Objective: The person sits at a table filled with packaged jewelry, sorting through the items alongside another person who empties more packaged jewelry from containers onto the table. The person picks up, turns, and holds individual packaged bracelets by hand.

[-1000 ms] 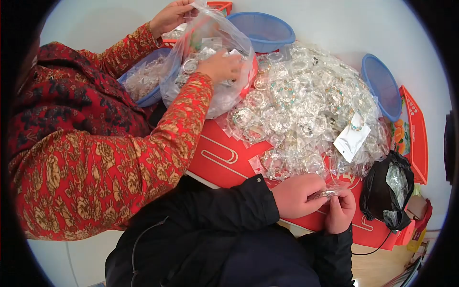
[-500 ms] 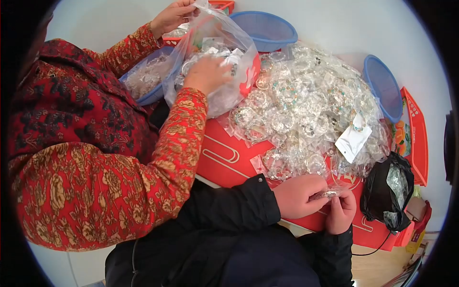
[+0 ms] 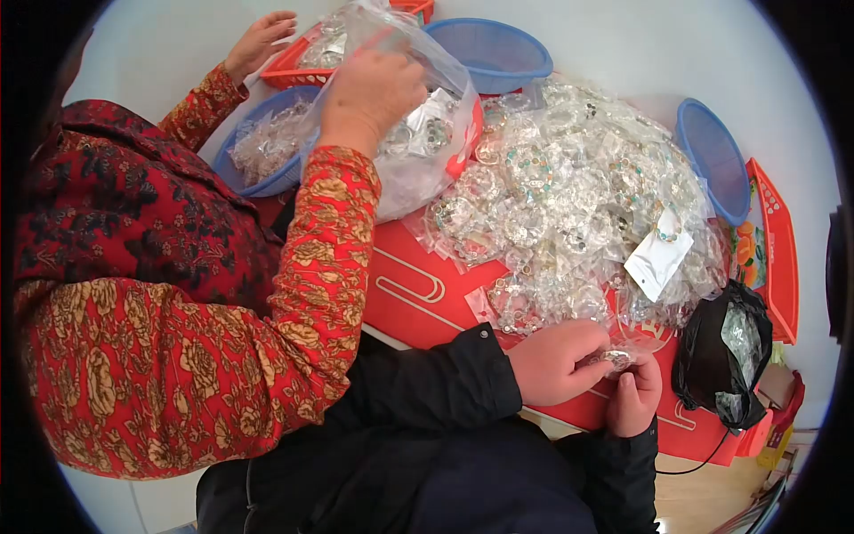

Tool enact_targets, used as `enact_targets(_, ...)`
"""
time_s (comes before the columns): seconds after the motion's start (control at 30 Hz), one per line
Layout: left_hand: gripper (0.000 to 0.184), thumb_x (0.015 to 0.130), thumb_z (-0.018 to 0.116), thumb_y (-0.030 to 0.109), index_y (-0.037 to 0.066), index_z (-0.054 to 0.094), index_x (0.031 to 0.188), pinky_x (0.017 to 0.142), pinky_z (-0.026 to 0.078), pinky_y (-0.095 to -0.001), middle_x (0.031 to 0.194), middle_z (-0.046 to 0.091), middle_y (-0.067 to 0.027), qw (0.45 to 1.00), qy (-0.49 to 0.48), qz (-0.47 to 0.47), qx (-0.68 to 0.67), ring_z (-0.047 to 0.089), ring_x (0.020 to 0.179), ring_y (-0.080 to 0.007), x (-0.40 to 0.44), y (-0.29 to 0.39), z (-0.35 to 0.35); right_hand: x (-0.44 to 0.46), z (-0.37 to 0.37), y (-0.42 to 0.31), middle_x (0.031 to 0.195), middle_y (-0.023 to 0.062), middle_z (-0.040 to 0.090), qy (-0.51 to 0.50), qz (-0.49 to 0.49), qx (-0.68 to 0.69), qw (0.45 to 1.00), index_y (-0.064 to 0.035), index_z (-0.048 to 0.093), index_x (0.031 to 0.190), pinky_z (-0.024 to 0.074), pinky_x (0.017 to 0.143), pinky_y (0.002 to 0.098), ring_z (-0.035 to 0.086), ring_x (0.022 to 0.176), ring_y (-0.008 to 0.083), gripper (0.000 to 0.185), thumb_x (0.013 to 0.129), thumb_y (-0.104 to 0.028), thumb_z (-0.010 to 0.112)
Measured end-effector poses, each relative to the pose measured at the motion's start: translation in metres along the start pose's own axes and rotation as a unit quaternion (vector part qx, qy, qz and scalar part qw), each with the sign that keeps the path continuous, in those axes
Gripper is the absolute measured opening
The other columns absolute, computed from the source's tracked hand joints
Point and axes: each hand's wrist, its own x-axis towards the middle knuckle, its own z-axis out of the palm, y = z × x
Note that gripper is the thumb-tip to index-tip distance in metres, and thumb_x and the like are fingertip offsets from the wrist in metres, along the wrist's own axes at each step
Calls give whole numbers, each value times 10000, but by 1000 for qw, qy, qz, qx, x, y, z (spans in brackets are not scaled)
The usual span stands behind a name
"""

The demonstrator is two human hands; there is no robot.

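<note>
My left hand point(image 3: 559, 363) and my right hand point(image 3: 635, 397) meet at the near edge of the red table. Their fingers pinch a small clear plastic packet point(image 3: 616, 358) with something shiny inside, perhaps jewellery; its exact kind is hard to see. Just beyond my hands rises a big heap of bagged bracelets point(image 3: 560, 205), some with turquoise beads. A white card packet point(image 3: 658, 265) with a beaded bracelet on it lies on the heap's right side. Right of my hands stands an open black plastic bag point(image 3: 712, 356) holding clear packets.
At the left, a person in a red patterned jacket reaches a hand point(image 3: 372, 96) over a large clear bag point(image 3: 405, 191) of packets. Blue baskets point(image 3: 489, 53) and red baskets point(image 3: 783, 258) stand around the heap. The red table point(image 3: 409, 311) has paperclip drawings.
The other person's one hand has let go of the bag's rim and moved left; their other hand has risen toward the bag's mouth. My hands stay nearly still on the packet.
</note>
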Motion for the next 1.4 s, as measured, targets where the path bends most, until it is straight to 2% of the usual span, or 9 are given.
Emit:
enact_targets(0.2, 189, 953, 690, 190, 33, 587, 972, 690, 451, -423, 846, 556, -135, 999, 38, 1, -3, 562, 770, -330, 0, 5, 3, 2, 9, -8, 1185, 105, 668, -33, 15, -116, 993, 45, 629, 1184, 497, 963, 328, 636, 1064, 176, 220, 983, -32, 580)
enact_targets(0.43, 193, 955, 690, 196, 40, 586, 1001, 692, 449, -419, 865, 562, -128, 999, 29, -4, -23, 562, 780, -314, -2, 3, 1, -1, 4, -6, 1138, 95, 696, -6, 25, -136, 990, 44, 653, 1149, 499, 954, 324, 643, 1043, 162, 196, 964, 16, 593)
enact_targets(0.63, 173, 965, 661, 164, 34, 578, 1045, 698, 448, -413, 886, 551, -128, 999, 32, 13, -26, 551, 778, -301, -1, 1, 3, 1, 10, -10, 1132, 96, 703, 24, 29, -130, 991, 40, 657, 1137, 497, 957, 326, 648, 1040, 165, 187, 963, 21, 592)
enact_targets(1.0, 195, 966, 635, 103, 19, 601, 1139, 705, 466, -402, 890, 572, -131, 999, 26, 2, -34, 580, 786, -296, 2, 5, 1, 3, 10, -11, 1171, 104, 696, 4, 18, -110, 994, 34, 652, 1140, 498, 970, 324, 647, 1070, 166, 206, 947, 51, 582)
enact_targets(1.2, 203, 958, 647, 106, 23, 613, 1140, 707, 468, -399, 889, 575, -128, 1000, 18, -17, -15, 582, 786, -294, 3, 5, 2, 4, 10, -12, 1180, 99, 694, -3, 18, -93, 995, 31, 648, 1148, 496, 979, 322, 644, 1085, 161, 214, 948, 59, 578)
enact_targets(1.4, 154, 956, 647, 104, 20, 596, 1075, 693, 456, -401, 859, 559, -125, 1000, 18, -3, -6, 562, 761, -293, 4, 4, 1, 5, 8, -12, 1182, 96, 686, -15, 14, -98, 995, 32, 646, 1154, 496, 983, 321, 643, 1087, 163, 217, 950, 61, 577)
